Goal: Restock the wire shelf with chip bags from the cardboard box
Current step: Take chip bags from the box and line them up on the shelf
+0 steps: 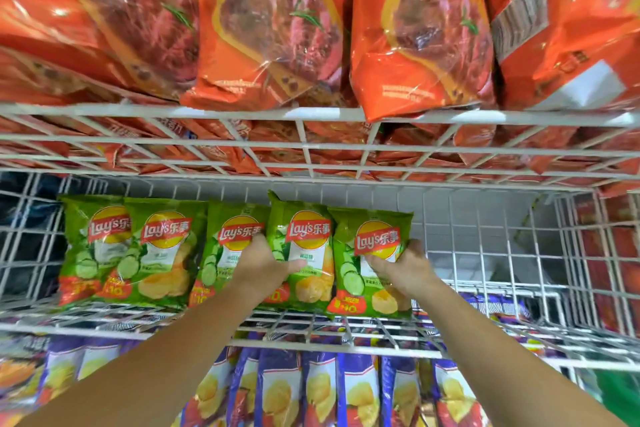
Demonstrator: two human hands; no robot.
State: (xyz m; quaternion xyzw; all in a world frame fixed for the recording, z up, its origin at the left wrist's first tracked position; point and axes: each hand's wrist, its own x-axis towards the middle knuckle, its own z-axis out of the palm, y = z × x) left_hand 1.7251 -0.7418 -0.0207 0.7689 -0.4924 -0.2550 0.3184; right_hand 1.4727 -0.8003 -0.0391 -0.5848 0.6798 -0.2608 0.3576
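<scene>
Blue bags point(287, 388) on lowest tier, nearest. Above, shelf point(311, 326) front rail. Left hand point(263, 267) clamped on fourth green bag point(304, 274) — thumb across front. Right hand point(407, 270) grips fifth green bag point(367, 253) at right edge. Both bags upright on middle tier, touching. Three green bags point(166, 253) further left. Orange bags point(270, 28) on top tier — farthest.

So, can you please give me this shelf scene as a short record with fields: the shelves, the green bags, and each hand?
middle shelf: white wire shelf, five green chip bags standing in a row
left hand: grips the fourth green bag at its left edge
right hand: grips the fifth green bag, the rightmost one
shelf above: orange bags
shelf below: purple bags
cardboard box: not in view
</scene>
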